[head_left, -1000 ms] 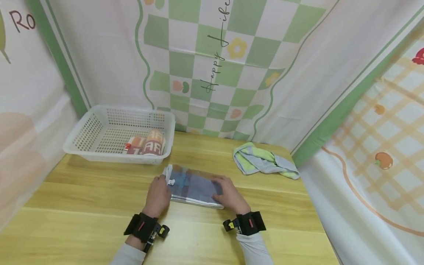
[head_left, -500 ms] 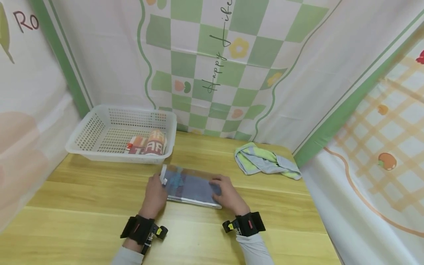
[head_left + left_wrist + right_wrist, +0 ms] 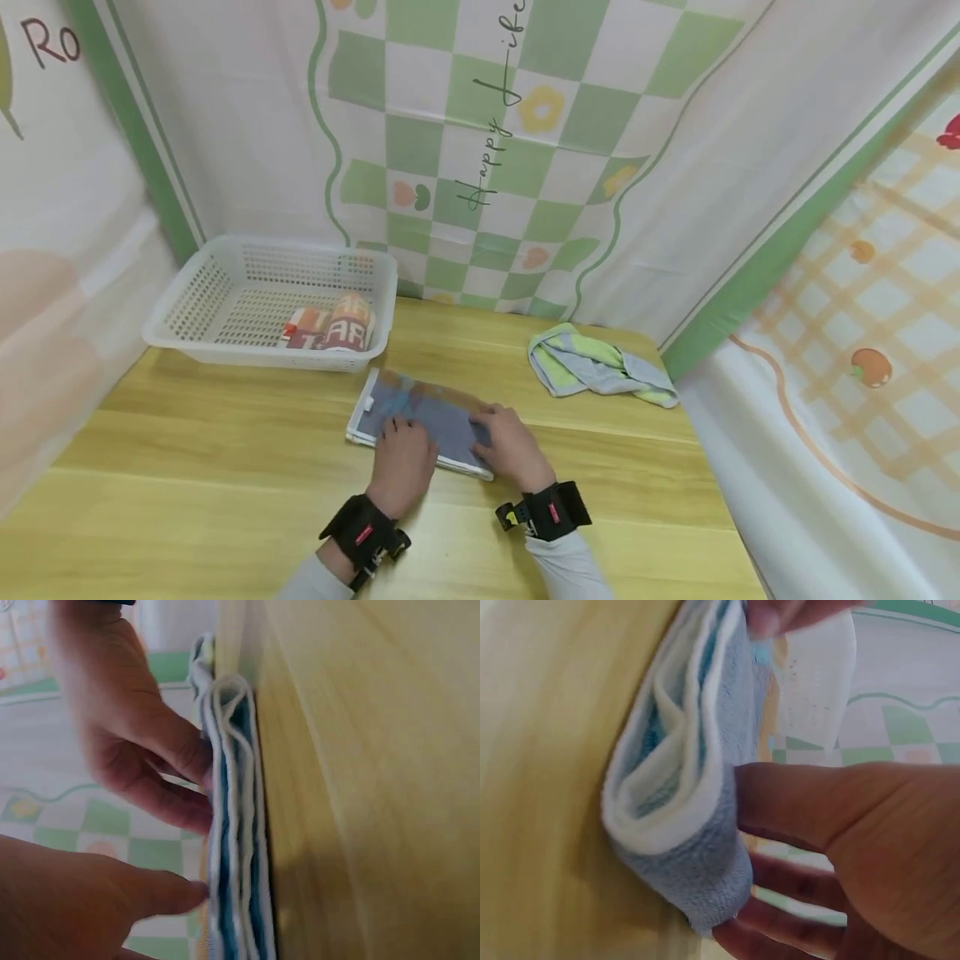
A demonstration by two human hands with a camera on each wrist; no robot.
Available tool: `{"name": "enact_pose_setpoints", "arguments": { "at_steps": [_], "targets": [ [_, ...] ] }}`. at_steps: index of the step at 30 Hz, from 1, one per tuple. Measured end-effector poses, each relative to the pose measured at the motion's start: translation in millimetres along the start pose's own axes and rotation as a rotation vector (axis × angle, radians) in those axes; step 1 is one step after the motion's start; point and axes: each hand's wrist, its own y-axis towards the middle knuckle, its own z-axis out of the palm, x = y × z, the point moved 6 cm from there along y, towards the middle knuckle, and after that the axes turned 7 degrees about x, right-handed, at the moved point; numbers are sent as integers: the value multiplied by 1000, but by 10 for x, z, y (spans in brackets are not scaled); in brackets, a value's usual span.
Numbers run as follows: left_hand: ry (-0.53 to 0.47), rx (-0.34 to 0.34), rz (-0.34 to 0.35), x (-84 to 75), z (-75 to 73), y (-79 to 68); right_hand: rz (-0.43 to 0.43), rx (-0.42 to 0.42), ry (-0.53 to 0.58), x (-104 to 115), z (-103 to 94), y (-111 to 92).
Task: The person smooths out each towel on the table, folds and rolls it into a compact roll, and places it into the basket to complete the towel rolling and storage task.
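A folded blue-grey towel (image 3: pixel 448 423) with white hems and a brown band along its far side lies flat on the table. My left hand (image 3: pixel 405 468) rests its fingertips on the towel's top, left of its middle. At the right end is my right hand (image 3: pixel 513 450), thumb on the upper face and the other fingers spread along the fold. Several stacked layers of the towel (image 3: pixel 238 825) show edge-on in the left wrist view. In the right wrist view the rounded end fold (image 3: pixel 671 840) sits beside the right fingers (image 3: pixel 795 881).
A white perforated basket (image 3: pixel 172 335) stands at the back left, with rolled orange and maroon cloths (image 3: pixel 347 325) in it. A crumpled green and grey cloth (image 3: pixel 600 367) lies at the back right. Printed curtains (image 3: pixel 517 192) enclose the wooden table (image 3: pixel 225 500).
My left hand has left the towel's left end and moved right onto its top. The towel has shifted slightly left and turned a little. My right hand stays at its right end.
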Motion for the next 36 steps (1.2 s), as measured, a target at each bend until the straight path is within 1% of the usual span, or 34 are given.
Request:
{"name": "enact_pose_setpoints", "arguments": {
  "at_steps": [2, 3, 4, 6, 9, 12, 13, 14, 16, 17, 18, 19, 21, 22, 24, 26, 28, 31, 34, 36],
  "targets": [
    [30, 35, -19, 12, 47, 79, 35, -2, -45, 25, 12, 1],
    [40, 55, -10, 21, 68, 128, 54, -1, -71, 40, 13, -2],
    [42, 78, 13, 32, 87, 183, 70, 1, -95, 54, 13, -7],
    [25, 148, 71, 64, 133, 298, 89, 8, -144, 85, 4, -23],
    [-67, 290, 205, 105, 210, 492, 87, 30, -205, 115, -20, -54],
    [-191, 440, 316, 155, 294, 659, 68, 55, -216, 139, -34, -62],
    [-224, 481, 344, 175, 325, 706, 60, 63, -209, 150, -33, -62],
    [-247, 507, 362, 191, 347, 743, 54, 68, -197, 164, -31, -64],
    [-273, 559, 372, 223, 386, 803, 41, 70, -169, 193, -21, -70],
    [-273, 570, 373, 231, 393, 828, 34, 66, -160, 207, -13, -75],
    [-269, 568, 369, 235, 395, 851, 30, 62, -155, 221, -6, -81],
    [-263, 553, 372, 229, 391, 872, 24, 53, -156, 235, 1, -85],
    [-239, 508, 384, 191, 366, 896, 17, 30, -171, 251, 6, -95],
    [-220, 475, 394, 177, 345, 895, 13, 22, -175, 263, 12, -85],
    [-207, 407, 420, 131, 287, 865, 7, 13, -179, 274, 18, -63],
    [-213, 368, 442, 68, 232, 805, 0, 11, -168, 263, 19, -33],
    [-251, 361, 461, -2, 183, 728, -7, 25, -147, 241, 13, 5],
    [-310, 383, 471, -80, 159, 608, -22, 54, -109, 200, -4, 70],
    [-311, 382, 470, -113, 188, 503, -42, 87, -90, 176, -18, 128],
    [-300, 350, 472, -126, 203, 439, -49, 113, -91, 177, -33, 160]
  ]
}}
